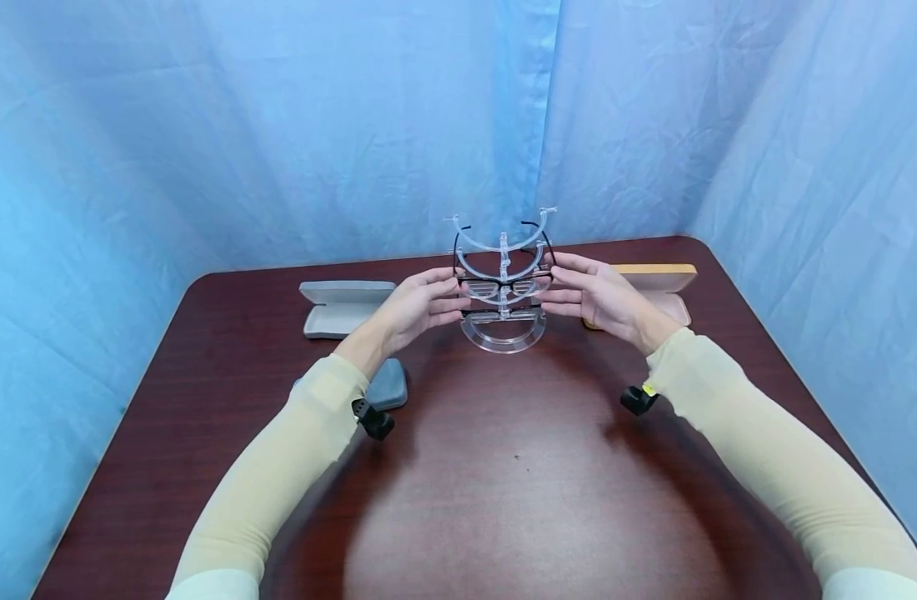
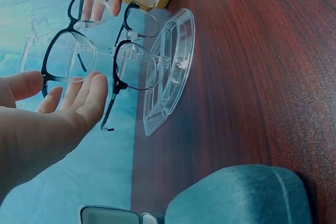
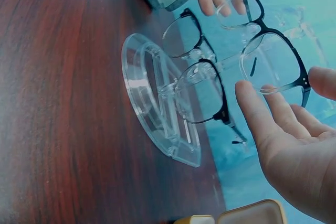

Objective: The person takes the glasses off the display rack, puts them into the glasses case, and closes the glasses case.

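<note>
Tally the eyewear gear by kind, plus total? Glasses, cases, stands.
Glasses: 2 (upper pair, lower pair)
Cases: 3 (open grey case, open yellow case, blue-grey case partly behind an arm)
Stands: 1 (clear stand)
Total: 6

Glasses are held by the left hand and the right hand at a clear stand on the table.

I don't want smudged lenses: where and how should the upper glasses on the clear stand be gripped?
Probably at the outer corners of the upper glasses, from both sides at once: their front faces the viewer, the arms run back, and the lenses lie between.
</note>
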A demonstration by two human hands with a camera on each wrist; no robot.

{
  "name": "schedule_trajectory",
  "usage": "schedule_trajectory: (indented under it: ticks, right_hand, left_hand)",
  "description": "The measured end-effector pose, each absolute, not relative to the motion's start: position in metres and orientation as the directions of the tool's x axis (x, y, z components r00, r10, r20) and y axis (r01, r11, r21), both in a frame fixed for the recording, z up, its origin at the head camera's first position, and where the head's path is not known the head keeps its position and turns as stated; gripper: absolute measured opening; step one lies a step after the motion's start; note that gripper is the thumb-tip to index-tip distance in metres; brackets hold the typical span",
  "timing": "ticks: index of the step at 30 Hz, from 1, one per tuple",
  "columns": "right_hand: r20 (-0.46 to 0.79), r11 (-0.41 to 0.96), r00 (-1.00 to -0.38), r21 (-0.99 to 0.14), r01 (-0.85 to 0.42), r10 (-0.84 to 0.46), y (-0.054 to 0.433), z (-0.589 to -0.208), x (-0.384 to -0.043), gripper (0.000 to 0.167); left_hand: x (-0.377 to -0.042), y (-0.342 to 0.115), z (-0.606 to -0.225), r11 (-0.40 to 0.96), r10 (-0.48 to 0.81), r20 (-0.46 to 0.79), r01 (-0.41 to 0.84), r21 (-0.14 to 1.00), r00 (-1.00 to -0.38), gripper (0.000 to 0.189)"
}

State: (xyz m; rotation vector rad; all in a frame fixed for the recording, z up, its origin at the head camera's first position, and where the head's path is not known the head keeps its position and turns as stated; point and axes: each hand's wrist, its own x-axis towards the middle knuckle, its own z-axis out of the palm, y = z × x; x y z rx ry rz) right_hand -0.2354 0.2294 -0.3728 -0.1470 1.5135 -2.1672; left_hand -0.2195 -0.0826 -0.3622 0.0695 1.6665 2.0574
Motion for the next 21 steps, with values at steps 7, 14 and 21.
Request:
schedule_trajectory:
  ticks: [7,14,21]
  right_hand:
    - [-0.165,-0.247,-0.870,-0.919,0.307,-0.465,0.229,-0.363,-0.226,0.061]
    - [-0.127,-0.244,-0.830,-0.922,0.301,-0.544,0.232,-0.356,-0.206,0.061]
    - [-0.121,-0.204,-0.799,-0.935,0.292,-0.589,0.230,-0.355,-0.182,0.058]
  left_hand:
    - [-0.211,-0.090,-0.355,-0.106,0.429,-0.244,-0.316,0.943,-0.870,0.043]
    - [-0.193,-0.102,-0.347,-0.030,0.456,-0.264,-0.311,0.950,-0.850,0.042]
    - [-0.175,-0.117,-0.348,0.036,0.539,-0.261,-0.288,0.957,-0.800,0.044]
